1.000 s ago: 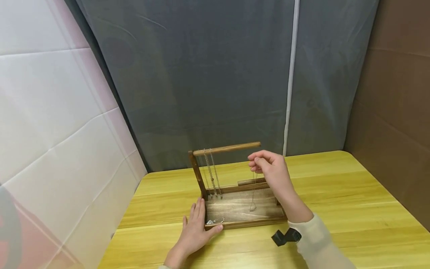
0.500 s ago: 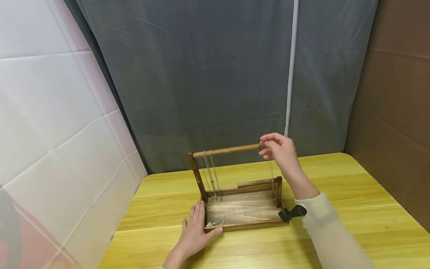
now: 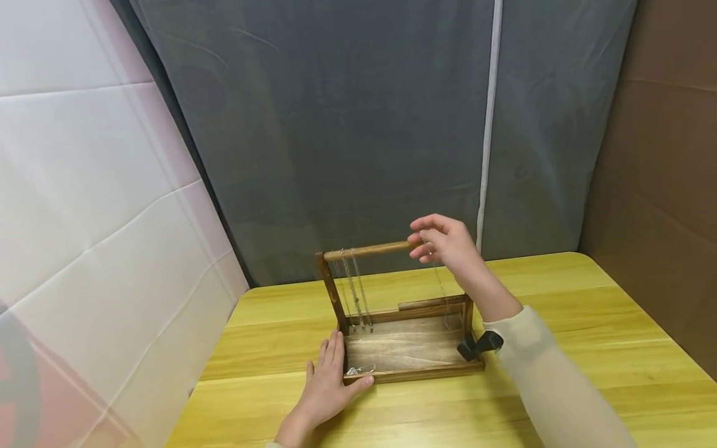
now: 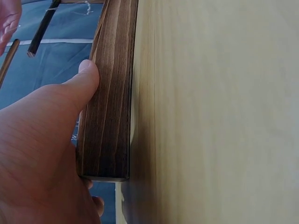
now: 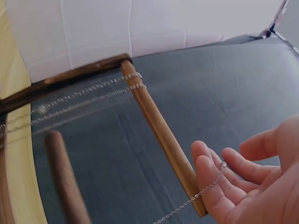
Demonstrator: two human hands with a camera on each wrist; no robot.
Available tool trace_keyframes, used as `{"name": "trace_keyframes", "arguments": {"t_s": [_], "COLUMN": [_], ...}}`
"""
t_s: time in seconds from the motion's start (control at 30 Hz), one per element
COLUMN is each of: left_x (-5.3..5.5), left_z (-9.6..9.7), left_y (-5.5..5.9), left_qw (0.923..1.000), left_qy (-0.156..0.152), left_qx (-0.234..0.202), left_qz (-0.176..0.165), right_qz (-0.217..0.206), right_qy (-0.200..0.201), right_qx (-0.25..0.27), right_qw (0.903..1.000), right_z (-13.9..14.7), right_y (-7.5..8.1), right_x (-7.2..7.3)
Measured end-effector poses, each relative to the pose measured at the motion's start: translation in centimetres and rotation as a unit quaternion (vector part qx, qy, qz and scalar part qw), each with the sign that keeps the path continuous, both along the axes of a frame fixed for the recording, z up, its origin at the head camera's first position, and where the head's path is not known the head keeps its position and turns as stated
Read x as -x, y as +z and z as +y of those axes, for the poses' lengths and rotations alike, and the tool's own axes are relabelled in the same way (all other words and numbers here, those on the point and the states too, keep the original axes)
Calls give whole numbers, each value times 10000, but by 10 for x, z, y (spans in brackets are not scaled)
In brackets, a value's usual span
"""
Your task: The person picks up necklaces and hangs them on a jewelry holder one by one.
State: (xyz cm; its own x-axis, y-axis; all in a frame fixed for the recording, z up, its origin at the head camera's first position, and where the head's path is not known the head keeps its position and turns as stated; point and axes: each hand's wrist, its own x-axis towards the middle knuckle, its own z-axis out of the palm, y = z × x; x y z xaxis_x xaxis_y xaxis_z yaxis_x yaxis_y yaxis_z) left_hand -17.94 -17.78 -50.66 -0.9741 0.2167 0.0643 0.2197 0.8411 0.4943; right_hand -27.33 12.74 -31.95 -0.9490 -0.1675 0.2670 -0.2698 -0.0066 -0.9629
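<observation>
My right hand is at the free end of the wooden bar of a jewelry stand. Its curled fingers hold a thin silver necklace, whose chain crosses the bar's end in the right wrist view. In the head view the chain slants down toward the tray. My left hand rests at the front left corner of the stand's tray, fingers straight along the side. Its thumb presses the dark front wall. Several necklaces hang near the bar's left end.
A left post supports the bar. A shorter rod extends left from a low right post. Small silver jewelry lies in the tray's front left corner. The stand is on a yellow wooden table, before a grey curtain.
My right hand rose with the necklace to the bar's free end, then moved left over that end. The left hand stays at the tray corner.
</observation>
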Motion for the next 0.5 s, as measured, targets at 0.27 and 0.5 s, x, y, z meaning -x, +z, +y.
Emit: {"name": "trace_keyframes", "arguments": {"t_s": [0.27, 0.5], "left_x": [0, 1], "left_z": [-2, -2], "left_y": [2, 2], "left_qw": [10000, 10000], "left_qy": [5, -6], "left_qx": [-6, 64], "left_qz": [-86, -34], "right_qz": [-60, -701], "right_qy": [-459, -131], "right_qx": [625, 568], "right_qw": [9970, 9958], "right_z": [-8, -18], "right_y": [-36, -73], "right_x": [-39, -73]}}
